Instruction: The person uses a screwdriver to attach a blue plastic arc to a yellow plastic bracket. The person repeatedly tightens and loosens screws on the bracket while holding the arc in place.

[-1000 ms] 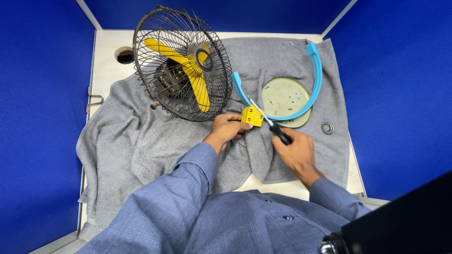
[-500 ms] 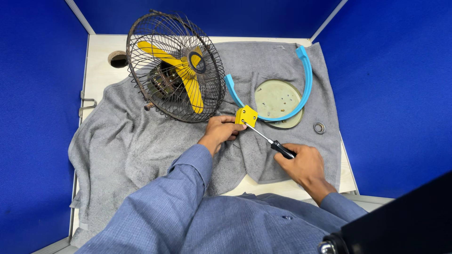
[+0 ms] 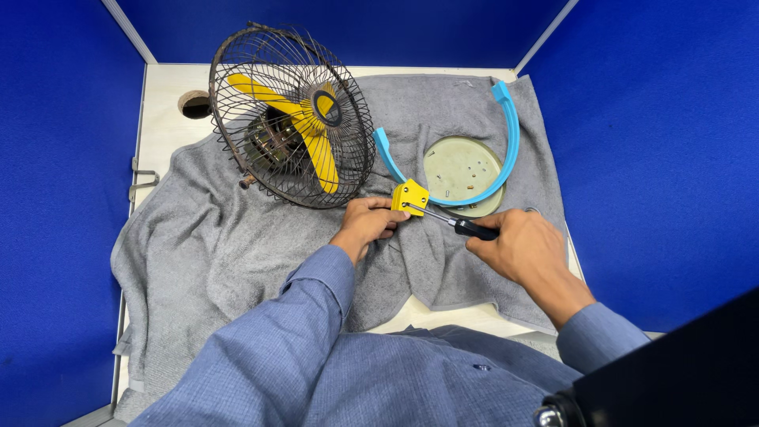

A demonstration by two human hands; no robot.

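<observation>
Screwdriver (image 3: pixel 455 223) handle hidden in right hand (image 3: pixel 522 249) — tip too small.

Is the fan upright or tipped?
Tipped. The fan lies tilted on the grey towel, its wire cage facing up and sideways; no base is attached.

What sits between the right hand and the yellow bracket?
In the head view, only the screwdriver: the right hand grips its black handle, and the metal shaft spans to the yellow bracket held by the left hand.

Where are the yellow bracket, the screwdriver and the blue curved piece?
yellow bracket (image 3: pixel 410 195), head view, on its flat yellow face.
screwdriver (image 3: pixel 475 229), head view, on its black handle.
blue curved piece (image 3: pixel 512 134), head view, on its right-hand arc.
</observation>
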